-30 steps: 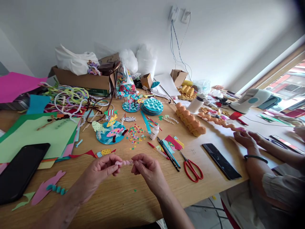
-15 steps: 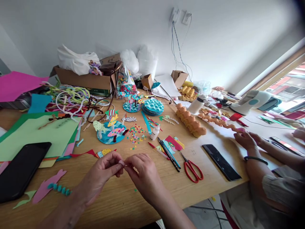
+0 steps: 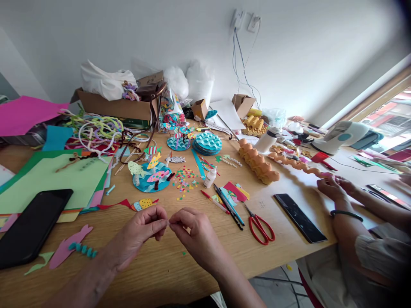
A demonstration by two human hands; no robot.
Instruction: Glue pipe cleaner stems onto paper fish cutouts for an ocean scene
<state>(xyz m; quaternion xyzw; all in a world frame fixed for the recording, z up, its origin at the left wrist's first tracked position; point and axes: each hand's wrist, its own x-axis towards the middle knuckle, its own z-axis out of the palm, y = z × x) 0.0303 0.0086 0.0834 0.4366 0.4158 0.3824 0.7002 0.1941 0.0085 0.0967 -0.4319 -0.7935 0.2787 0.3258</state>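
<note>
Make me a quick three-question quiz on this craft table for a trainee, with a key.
1. True or false: the red-handled scissors lie to the right of the small white bottle.
2. Which overlaps the plain pink paper fish: (A) the orange egg-carton piece, (B) the teal coil, (C) the scissors?
3. Are the left hand and right hand close together or far apart at the fingertips?
Key: 1 true; 2 B; 3 close together.

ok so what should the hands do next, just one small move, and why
Probably ease the right hand slightly away, left hand steady: both pinch so close together that the small pale piece between them barely shows, and parting them might reveal its shape.
</note>
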